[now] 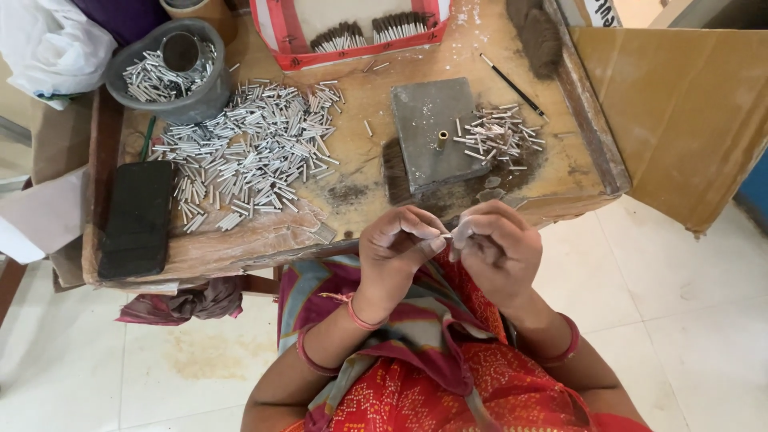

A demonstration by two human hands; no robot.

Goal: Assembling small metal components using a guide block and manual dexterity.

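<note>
At the near edge of the low wooden worktable [360, 184], the left hand [394, 248] and right hand [498, 250] pinched one small metal tube [450, 235] between them, best held steady with fingertips close.

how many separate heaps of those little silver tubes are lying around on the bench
3: the big heap at the bench's left-centre, a small heap right of the grey block, and some in the grey bowl. More may be hidden.

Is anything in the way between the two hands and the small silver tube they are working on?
Nothing visible. Left hand and right hand meet in front of the table edge, fingers already pinching the small tube between them.
</note>
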